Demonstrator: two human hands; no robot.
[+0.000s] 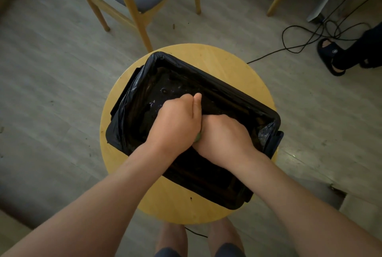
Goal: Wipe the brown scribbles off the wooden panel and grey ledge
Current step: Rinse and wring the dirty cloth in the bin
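Both hands met over a black tub (132, 99) on the round wooden counter (208, 58). The left hand (175, 121) had its fingers (186, 98) curled tight round a green cloth (197, 138). The right hand (224, 132) had its fingers folded under, hidden. Only a sliver of cloth showed between the heels of the hands, so its long axis and heading could not be told. The panel and ledge were out of view. The tub's right corner overhung the counter, so hard downward pressing could tip it. Drips past the rim would wet the floor (51, 91) near a cable (297, 48).
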